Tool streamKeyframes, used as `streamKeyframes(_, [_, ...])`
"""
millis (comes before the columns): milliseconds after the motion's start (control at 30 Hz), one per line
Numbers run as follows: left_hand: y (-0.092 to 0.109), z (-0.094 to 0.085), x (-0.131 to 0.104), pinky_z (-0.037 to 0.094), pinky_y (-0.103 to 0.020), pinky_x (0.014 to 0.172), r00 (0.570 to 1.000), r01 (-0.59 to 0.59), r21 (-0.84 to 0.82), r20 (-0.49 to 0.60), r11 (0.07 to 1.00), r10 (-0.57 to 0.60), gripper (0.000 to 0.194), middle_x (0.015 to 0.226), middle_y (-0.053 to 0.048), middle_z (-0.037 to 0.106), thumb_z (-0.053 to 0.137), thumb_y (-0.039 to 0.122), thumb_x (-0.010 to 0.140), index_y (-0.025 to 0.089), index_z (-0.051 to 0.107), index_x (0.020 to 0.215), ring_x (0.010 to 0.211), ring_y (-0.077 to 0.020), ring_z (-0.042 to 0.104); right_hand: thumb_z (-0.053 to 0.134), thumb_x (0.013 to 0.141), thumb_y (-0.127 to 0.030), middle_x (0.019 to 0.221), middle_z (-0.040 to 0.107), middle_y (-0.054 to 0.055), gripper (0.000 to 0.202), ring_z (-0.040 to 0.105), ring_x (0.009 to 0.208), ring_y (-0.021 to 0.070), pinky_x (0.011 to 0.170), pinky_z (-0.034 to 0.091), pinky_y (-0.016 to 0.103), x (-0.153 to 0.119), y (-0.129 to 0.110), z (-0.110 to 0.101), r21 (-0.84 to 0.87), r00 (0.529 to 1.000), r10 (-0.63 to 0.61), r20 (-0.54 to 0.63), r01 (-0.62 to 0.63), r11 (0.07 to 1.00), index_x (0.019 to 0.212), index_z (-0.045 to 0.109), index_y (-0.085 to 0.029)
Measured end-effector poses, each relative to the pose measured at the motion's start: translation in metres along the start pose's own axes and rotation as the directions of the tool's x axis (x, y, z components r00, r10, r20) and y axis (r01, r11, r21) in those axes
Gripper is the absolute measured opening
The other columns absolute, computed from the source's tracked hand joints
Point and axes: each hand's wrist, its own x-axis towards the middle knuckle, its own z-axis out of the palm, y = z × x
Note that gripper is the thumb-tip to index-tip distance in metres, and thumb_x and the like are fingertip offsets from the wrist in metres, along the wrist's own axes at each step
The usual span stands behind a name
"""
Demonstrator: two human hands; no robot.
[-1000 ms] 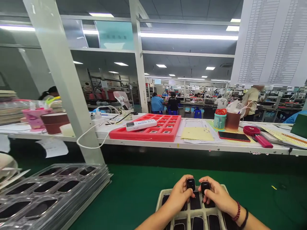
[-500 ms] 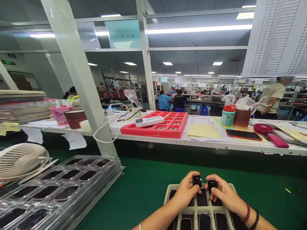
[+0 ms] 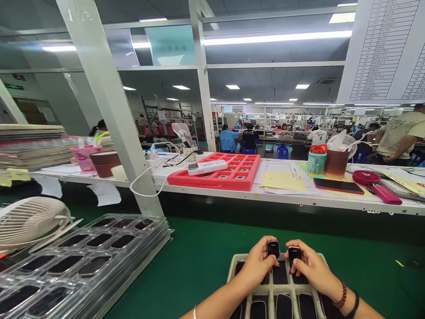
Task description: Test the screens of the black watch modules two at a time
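Black-screened, the first device (image 3: 272, 248) is what we pinch in our left hand (image 3: 260, 260), the second device (image 3: 295, 254) in our right hand (image 3: 310, 266) — both grips closed, side by side — at the pale tray's (image 3: 271, 290) far edge on green tabletop (image 3: 199, 261).

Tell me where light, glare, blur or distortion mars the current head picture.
Head view: the long ceiling light is blown out to white; glints streak the clear trays at lower left; the left post leans, perhaps from lens distortion; the left hand and right hand look fairly sharp, the far-left stack smeared.
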Motion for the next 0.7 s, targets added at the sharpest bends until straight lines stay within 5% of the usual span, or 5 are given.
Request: streamKeyframes(700, [-0.0028, -0.0001, 0.0021, 0.038, -0.018, 0.046, 1.000, -0.001, 0.009, 0.024, 1.000, 0.001, 0.043, 0.085, -0.003, 0.057, 0.051, 0.012, 0.062, 0.014, 0.048, 0.105, 0.061, -0.0121, 0.061, 0.055, 0.076, -0.031, 0.096, 0.059, 0.006, 0.039, 0.058, 0.063, 0.0132, 0.055, 0.046, 0.027, 0.0007, 0.0011, -0.0038, 0.034, 0.997, -0.054, 0.058, 0.052, 0.998, 0.111, 0.045, -0.018])
